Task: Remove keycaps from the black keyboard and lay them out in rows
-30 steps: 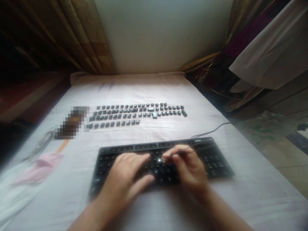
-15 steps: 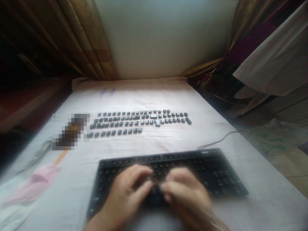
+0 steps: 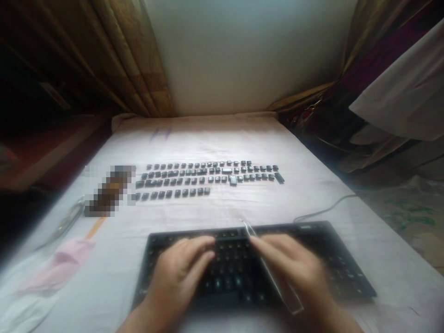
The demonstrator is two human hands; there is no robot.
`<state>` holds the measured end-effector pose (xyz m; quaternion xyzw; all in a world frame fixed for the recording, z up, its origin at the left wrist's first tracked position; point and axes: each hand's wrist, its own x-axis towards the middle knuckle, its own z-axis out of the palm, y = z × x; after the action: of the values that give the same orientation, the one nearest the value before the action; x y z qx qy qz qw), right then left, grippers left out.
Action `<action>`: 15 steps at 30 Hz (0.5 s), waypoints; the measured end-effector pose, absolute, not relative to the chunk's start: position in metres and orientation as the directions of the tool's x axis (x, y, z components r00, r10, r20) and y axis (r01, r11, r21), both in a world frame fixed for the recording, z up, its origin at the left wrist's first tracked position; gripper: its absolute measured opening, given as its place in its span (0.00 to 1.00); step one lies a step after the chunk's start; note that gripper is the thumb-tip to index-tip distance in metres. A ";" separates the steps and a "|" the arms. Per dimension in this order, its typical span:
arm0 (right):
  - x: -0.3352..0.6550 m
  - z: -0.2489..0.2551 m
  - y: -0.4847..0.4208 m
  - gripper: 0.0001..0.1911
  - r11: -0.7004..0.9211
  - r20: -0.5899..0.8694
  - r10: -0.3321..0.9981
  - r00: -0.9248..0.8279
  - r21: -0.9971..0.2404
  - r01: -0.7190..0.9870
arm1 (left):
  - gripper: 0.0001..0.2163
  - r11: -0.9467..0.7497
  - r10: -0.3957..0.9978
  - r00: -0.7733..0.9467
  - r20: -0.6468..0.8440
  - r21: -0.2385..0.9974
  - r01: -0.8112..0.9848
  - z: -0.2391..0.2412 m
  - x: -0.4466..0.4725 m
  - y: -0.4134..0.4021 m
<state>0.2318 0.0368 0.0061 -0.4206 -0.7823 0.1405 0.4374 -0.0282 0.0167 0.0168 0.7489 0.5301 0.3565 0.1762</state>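
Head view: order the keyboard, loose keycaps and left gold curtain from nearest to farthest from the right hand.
From the right hand:
1. Keyboard, directly beneath it.
2. Loose keycaps, in rows beyond the keyboard.
3. Left gold curtain, farther back at upper left.

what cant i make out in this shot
All in the head view:
Part of the keyboard: hidden behind the left hand and right hand.
Symbols on the loose keycaps: too small and blurred.
Dark item beside the keycaps: masked by pixelation.
Forearms: cut off by the bottom edge.
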 end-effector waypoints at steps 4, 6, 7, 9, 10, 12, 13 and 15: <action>0.238 0.012 0.046 0.20 0.671 0.609 0.689 -0.393 -0.333 0.662 | 0.07 -0.289 0.950 0.091 0.300 0.727 0.623 0.018 -0.028 0.018; 0.239 0.014 0.046 0.18 0.685 0.577 0.679 -0.455 -0.273 0.676 | 0.06 -0.244 0.962 0.052 0.267 0.762 0.600 0.019 -0.028 0.019; 0.239 0.013 0.047 0.17 0.688 0.566 0.677 -0.471 -0.258 0.679 | 0.06 -0.224 0.967 0.035 0.252 0.778 0.587 0.020 -0.028 0.019; 0.239 0.010 0.046 0.17 0.681 0.558 0.683 -0.471 -0.255 0.686 | 0.07 -0.188 0.975 0.005 0.223 0.808 0.558 0.019 -0.028 0.019; 0.239 0.008 0.046 0.18 0.674 0.559 0.689 -0.460 -0.263 0.690 | 0.08 -0.168 0.979 -0.007 0.204 0.824 0.541 0.019 -0.028 0.019; 0.240 0.005 0.046 0.18 0.661 0.561 0.702 -0.439 -0.284 0.694 | 0.08 -0.121 0.988 -0.022 0.152 0.858 0.500 0.019 -0.027 0.019; 0.241 0.005 0.046 0.18 0.656 0.559 0.708 -0.432 -0.292 0.696 | 0.09 -0.099 0.992 -0.022 0.124 0.873 0.478 0.019 -0.027 0.018; 0.242 0.006 0.046 0.17 0.645 0.548 0.718 -0.429 -0.294 0.705 | 0.09 -0.065 0.997 -0.016 0.081 0.895 0.440 0.020 -0.027 0.018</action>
<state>0.2422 0.0461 0.0062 -0.4209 -0.8453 0.0100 0.3290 -0.0266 0.0180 0.0204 0.6097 0.5892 0.4011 0.3466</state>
